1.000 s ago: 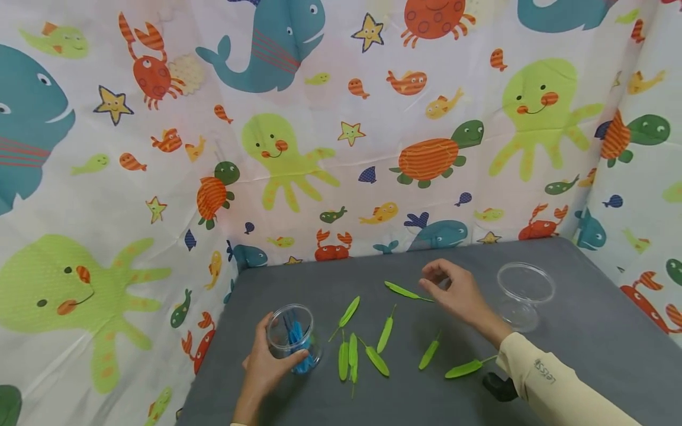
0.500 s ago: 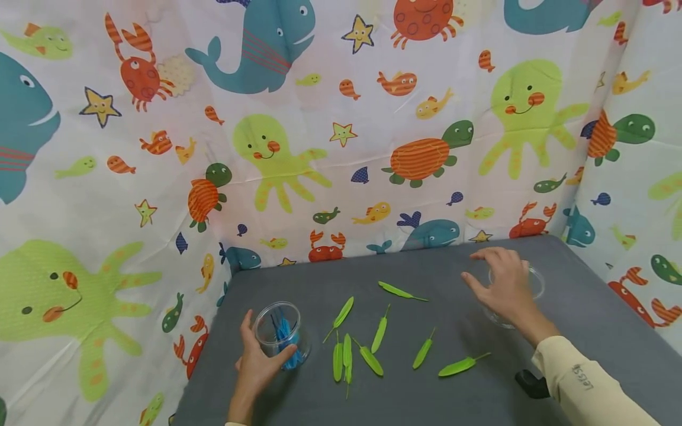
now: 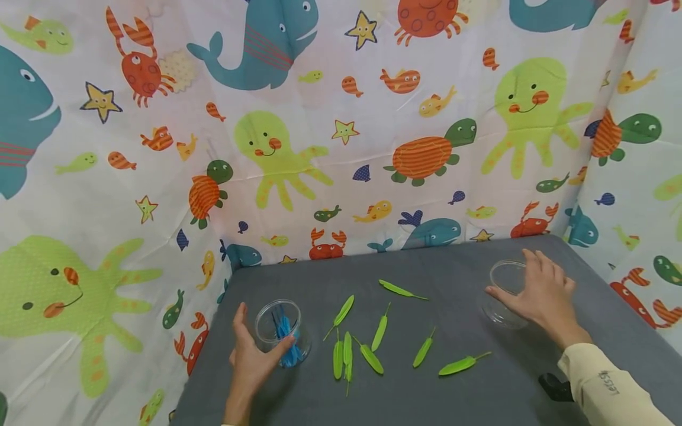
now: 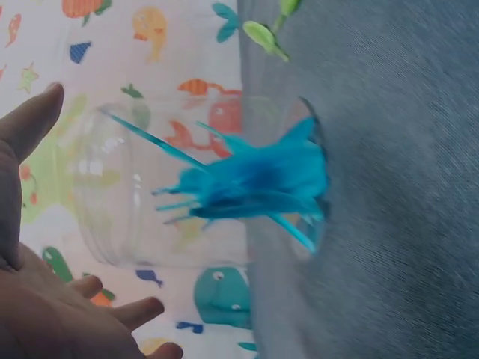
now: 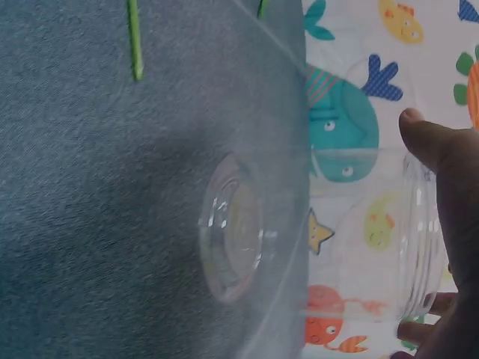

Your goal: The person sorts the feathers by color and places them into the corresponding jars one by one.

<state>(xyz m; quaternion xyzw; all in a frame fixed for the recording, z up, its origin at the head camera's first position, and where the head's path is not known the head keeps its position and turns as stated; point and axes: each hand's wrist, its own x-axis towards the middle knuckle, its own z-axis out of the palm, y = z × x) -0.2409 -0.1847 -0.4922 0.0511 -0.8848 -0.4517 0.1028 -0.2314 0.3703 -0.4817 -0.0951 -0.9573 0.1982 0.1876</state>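
A clear plastic jar [image 3: 278, 324] stands upright on the grey table at the left, with a bunch of blue feathers [image 4: 254, 176] inside. My left hand [image 3: 254, 361] is beside it, thumb and fingers spread wide; in the left wrist view the fingers stand apart from the jar's rim. At the right stands a second clear jar [image 5: 359, 239], which holds nothing. Around its rim my right hand [image 3: 549, 296] is spread, thumb on one side and fingers on the other, with a gap showing at the thumb in the right wrist view. Part of this jar is hidden behind the hand.
Several bright green feathers lie scattered between the jars, among them a far feather [image 3: 396, 289] and a near right feather [image 3: 459, 367]. A sea-animal printed curtain [image 3: 298, 236] borders the grey table [image 3: 394, 402] at the back and sides.
My right hand has moved right, from over the feathers to the jar on the right. The left hand has eased its fingers away from the jar of blue feathers.
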